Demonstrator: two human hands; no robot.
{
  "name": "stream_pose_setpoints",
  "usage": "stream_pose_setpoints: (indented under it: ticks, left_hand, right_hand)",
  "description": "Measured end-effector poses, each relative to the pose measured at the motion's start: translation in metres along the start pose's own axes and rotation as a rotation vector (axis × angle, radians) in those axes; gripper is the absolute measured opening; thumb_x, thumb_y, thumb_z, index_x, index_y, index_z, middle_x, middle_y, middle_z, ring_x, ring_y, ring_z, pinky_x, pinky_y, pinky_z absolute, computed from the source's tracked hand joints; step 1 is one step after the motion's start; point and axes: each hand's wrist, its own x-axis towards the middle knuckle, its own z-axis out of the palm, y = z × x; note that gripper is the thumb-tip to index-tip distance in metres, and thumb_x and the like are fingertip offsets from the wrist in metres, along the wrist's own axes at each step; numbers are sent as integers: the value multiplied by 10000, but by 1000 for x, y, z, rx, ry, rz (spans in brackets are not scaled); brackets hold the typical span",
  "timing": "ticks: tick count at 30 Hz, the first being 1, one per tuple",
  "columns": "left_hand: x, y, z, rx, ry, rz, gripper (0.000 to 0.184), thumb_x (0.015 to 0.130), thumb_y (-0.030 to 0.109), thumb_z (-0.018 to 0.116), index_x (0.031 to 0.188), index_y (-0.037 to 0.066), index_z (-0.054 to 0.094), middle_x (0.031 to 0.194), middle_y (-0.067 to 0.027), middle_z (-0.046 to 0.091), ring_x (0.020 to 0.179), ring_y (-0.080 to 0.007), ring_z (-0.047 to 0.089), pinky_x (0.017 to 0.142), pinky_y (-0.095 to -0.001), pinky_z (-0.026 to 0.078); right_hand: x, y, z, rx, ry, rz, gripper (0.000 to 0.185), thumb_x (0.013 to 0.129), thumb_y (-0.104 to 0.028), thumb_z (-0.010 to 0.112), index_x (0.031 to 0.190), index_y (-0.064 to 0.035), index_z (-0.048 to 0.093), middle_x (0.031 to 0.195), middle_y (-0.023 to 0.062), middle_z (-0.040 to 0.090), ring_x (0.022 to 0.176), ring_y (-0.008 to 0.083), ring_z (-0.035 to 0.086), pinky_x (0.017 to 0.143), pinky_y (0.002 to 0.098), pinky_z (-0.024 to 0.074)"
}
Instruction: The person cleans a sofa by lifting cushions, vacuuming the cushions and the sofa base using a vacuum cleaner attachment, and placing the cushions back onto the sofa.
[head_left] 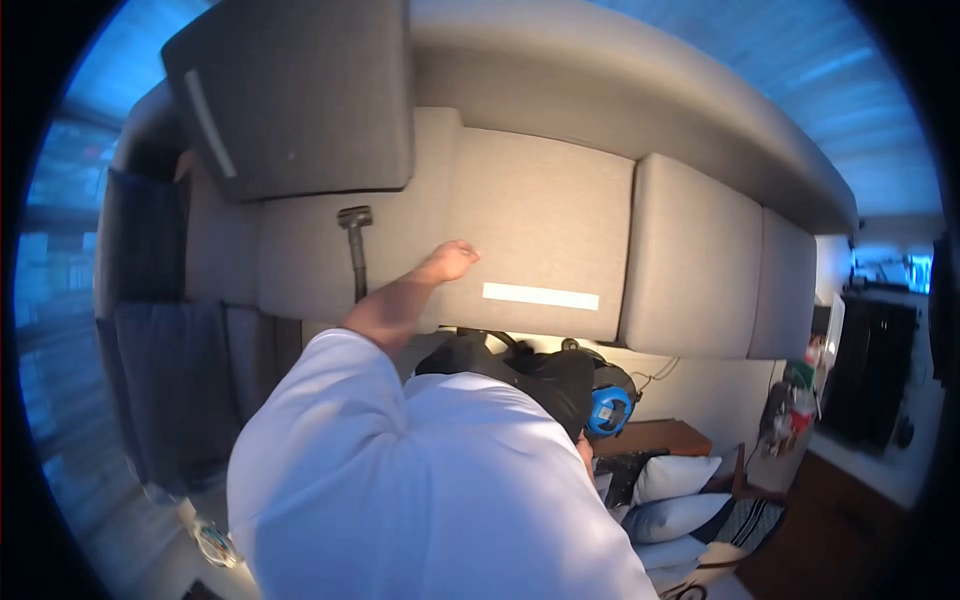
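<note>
Left hand: reached out over the seat cushion point(560, 205); left hand point(456, 259) has fingers bent in, nothing seen in them. Too small and soft to tell whether they pinch something or just touch fabric.
Right hand: right hand point(586, 452) mostly hidden by the white shirt point(450, 480), only a sliver beside the vacuum point(610, 411); can't tell if it grips anything.
Nozzle: black nozzle point(355, 218) lies on the sofa seat, to the left of the left hand and apart from it. Its tube point(359, 268) runs down toward the forearm point(390, 312), lower end out of sight there. No hand on the visible part.
White strip: white strip point(541, 296) on the seat cushion near its front edge, just beyond the left hand to the right.
Dark cushion: dark cushion point(300, 110) at upper left of the sofa point(560, 60), above the nozzle, with a pale strip of its own.
Vacuum: blue-topped, below the sofa front, cables point(657, 372) near it.
Sofa step: judged as handwork on the seat cushion, nozzle out of use.
Next reach: my read, using the nozzle would call for the left hand swinging left, opening, closing round the tube; staying on the cushion calls for flat, light fingers.
</note>
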Motion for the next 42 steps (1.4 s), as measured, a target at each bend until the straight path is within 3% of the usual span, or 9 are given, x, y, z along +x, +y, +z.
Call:
stream_pose_setpoints:
  ticks: [9, 17, 21, 24, 26, 28, 35, 39, 42]
  left_hand:
    - [-77, -133, 29, 149, -158, -172, 560, 966, 504, 572, 1204, 14, 699, 1333, -234, 620, 1248, -395, 588, 1071, -468, 449]
    - [-165, -253, 23, 245, -118, -260, 537, 979, 491, 562, 1197, 22, 709, 1307, -205, 646, 1264, -378, 579, 1081, -447, 443]
    - [-169, -298, 20, 166, -144, -253, 566, 912, 526, 622, 1078, -3, 736, 1141, -228, 706, 1149, -396, 639, 1007, -476, 481]
    - [-166, -311, 16, 344, 50, -235, 852, 901, 520, 667, 1453, -84, 431, 1426, -275, 544, 1343, -382, 519, 1144, -381, 389]
    - [-173, -275, -2, 337, 8, -317, 858, 908, 522, 658, 1457, -91, 416, 1434, -288, 529, 1365, -375, 496, 1169, -384, 352]
    - [-118, -356, 11, 455, 116, -259, 912, 914, 473, 691, 1471, -151, 328, 1433, -279, 536, 1348, -376, 512, 1133, -396, 383]
    - [-64, -346, 18, -138, 237, -517, 1018, 908, 294, 744, 1552, -104, 64, 1508, -307, 423, 1337, -393, 512, 1148, -425, 375]
    - [-32, -354, 17, -235, 83, -650, 687, 925, 234, 672, 1428, -144, 394, 1407, -270, 552, 1256, -381, 578, 1084, -436, 435]
    - [-45, -373, 8, -154, 13, -414, 499, 918, 203, 635, 1278, -138, 576, 1316, -241, 630, 1204, -336, 618, 1033, -419, 459]
  right_hand:
    - [-36, -38, -30, 373, -149, 110, 501, 1011, -465, 589, 1283, -45, 578, 1032, 118, 677, 865, 261, 658, 770, 395, 544]
    - [-80, -47, -2, 337, -174, -26, 311, 997, -453, 625, 999, -141, 625, 715, -58, 554, 570, 66, 482, 495, 247, 371]
    - [-93, -8, 63, 180, -139, -101, 299, 999, -386, 645, 1055, -95, 686, 778, -35, 593, 667, 79, 529, 613, 242, 436]
    - [-110, 67, 120, 23, -65, -149, 444, 978, -406, 661, 1193, -18, 687, 941, 35, 693, 772, 139, 611, 734, 297, 512]
    - [-165, 63, 134, -158, -173, -77, 556, 955, -454, 664, 1285, -8, 651, 1109, 146, 721, 956, 252, 684, 891, 360, 529]
    - [-205, 72, 135, -219, -130, -1, 595, 947, -471, 663, 1313, -4, 634, 1168, 184, 717, 1038, 291, 692, 943, 381, 524]
    - [-237, 78, 110, -330, -146, 77, 679, 935, -527, 637, 1352, 8, 594, 1250, 234, 678, 1186, 348, 645, 1033, 411, 488]
    - [-255, 26, 102, -151, -40, 224, 720, 931, -542, 640, 1375, 19, 562, 1214, 228, 692, 1135, 337, 666, 994, 403, 509]
    - [-237, 10, 100, -214, 10, 97, 731, 931, -539, 638, 1392, 20, 542, 1203, 231, 693, 1128, 343, 668, 988, 401, 512]
